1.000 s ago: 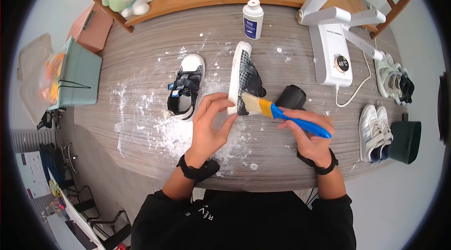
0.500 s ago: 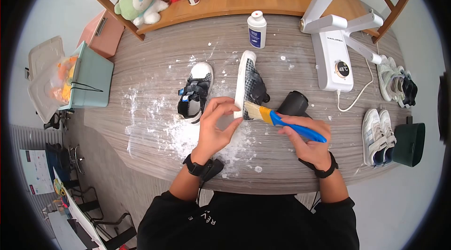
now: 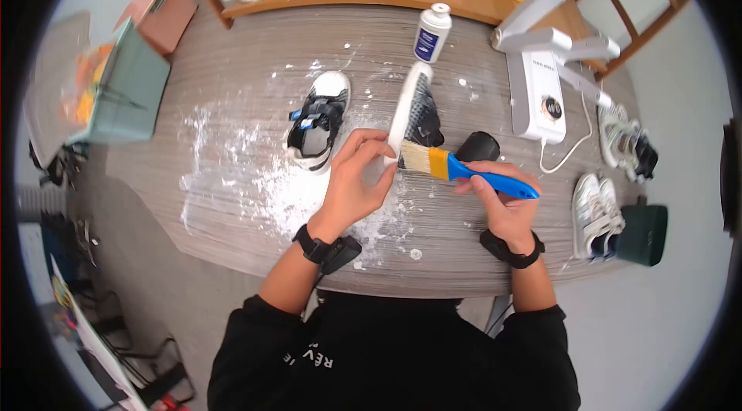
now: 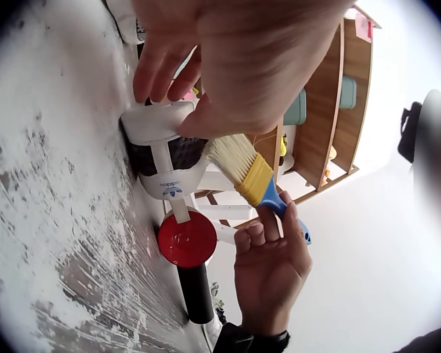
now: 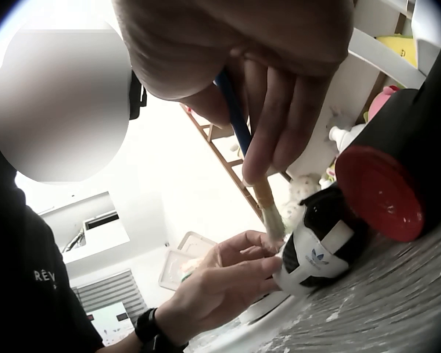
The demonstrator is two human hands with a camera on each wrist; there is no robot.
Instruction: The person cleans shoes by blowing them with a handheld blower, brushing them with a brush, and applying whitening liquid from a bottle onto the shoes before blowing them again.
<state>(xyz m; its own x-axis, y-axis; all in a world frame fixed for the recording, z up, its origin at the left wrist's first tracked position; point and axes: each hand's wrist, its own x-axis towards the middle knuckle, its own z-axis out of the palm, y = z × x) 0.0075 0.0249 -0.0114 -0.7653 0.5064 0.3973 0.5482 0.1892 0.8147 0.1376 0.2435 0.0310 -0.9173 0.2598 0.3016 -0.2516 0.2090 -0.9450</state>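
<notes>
Presently, left hand (image 3: pixel 352 183) is pinching the heel of the black-and-white perforated shoe (image 3: pixel 423 113) on the grey wood-grain table (image 3: pixel 247 48); right hand (image 3: pixel 510 214) is gripping the blue-handled brush (image 3: pixel 439 164), fingers curled round it, pale bristles touching the shoe near its heel.

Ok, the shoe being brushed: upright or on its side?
On its side: the brushed shoe has its white sole facing left, toward the other shoe, not down on the table.
</notes>
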